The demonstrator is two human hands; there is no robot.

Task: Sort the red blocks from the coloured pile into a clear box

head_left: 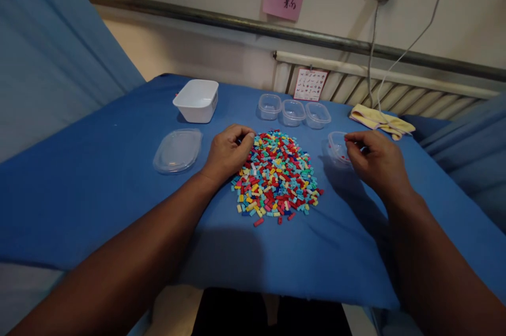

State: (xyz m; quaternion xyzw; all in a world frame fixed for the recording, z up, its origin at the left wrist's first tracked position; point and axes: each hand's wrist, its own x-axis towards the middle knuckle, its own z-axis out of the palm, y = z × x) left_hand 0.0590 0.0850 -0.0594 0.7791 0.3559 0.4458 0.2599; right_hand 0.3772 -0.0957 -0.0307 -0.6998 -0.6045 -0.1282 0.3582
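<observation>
A heap of small red, teal, yellow and blue bricks (276,175) lies in the middle of the blue cloth-covered table (98,188). My left hand (227,152) rests at the heap's left edge, fingers curled, fingertips touching the bricks. My right hand (375,159) hovers over a small clear cup (338,147) holding a few red pieces, right of the heap. Its fingers are pinched together; what they hold is too small to make out.
A white tub (196,99) stands at the back left with a clear lid (177,150) in front of it. Three small clear cups (293,111) sit in a row behind the heap. A yellow cloth (381,121) lies at the back right.
</observation>
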